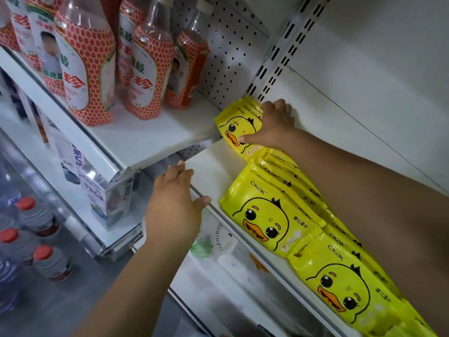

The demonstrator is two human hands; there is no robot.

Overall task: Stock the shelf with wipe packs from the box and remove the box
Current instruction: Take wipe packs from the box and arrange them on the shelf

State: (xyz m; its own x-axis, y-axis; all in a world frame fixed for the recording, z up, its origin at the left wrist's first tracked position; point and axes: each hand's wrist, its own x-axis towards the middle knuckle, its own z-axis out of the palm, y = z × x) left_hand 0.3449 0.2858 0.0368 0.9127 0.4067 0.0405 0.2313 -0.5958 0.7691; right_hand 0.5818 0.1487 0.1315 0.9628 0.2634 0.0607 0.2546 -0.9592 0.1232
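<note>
We are working at the white shelf point(213, 171), where yellow packs point(238, 125) are lying in leaning rows from the back left corner toward the front right edge; the box is not showing anywhere. Our right hand point(274, 127) is reaching into that back corner, just beside the slotted upright point(274, 69), with thumb and fingers curled round a small stack of packs. Our left hand point(172, 203) is resting on the front edge, fingers relaxed and holding nothing. By our judgement we are seating this stack. To do that well, we are aiming to push it square into the corner, duck faces forward and bottoms flat on the shelf. We are also planning to let go only once it is standing by itself, so the rows under our arm are not toppling. Counting, we are seeing at least six orange bottles point(82, 69) on the next shelf point(150, 139), three duck faces fronting three groups of packs, and three red caps point(26, 203) at lower left.
</note>
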